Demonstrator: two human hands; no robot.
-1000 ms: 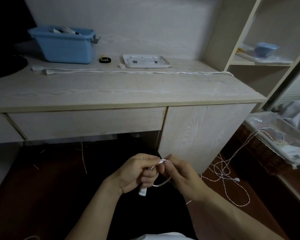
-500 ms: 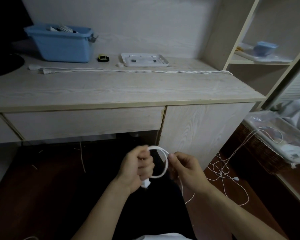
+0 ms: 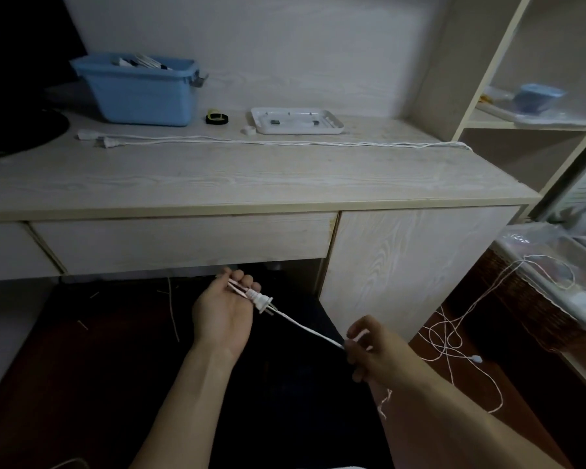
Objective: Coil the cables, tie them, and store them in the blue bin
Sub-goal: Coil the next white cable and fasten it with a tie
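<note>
Below the desk's front edge, my left hand (image 3: 225,311) lies palm up and pinches the plug end of a thin white cable (image 3: 305,328). The plug sticks out past my fingers. A straight stretch of that cable runs down and right to my right hand (image 3: 369,350), which is closed on it. The rest trails in loose tangles on the floor (image 3: 454,340) to my right. A second white cable (image 3: 268,142) lies stretched along the desk top. The blue bin (image 3: 142,93) stands at the desk's back left with items inside.
A roll of black tape (image 3: 216,118), a small white piece (image 3: 248,130) and a white tray (image 3: 296,121) sit beside the bin. Shelves stand at the right. A wicker basket (image 3: 521,306) with a plastic cover is low on the right, with cable draped over it.
The small loop held between both hands has been pulled out. My hands moved apart, the left turning palm up, and the cable now runs straight between them.
</note>
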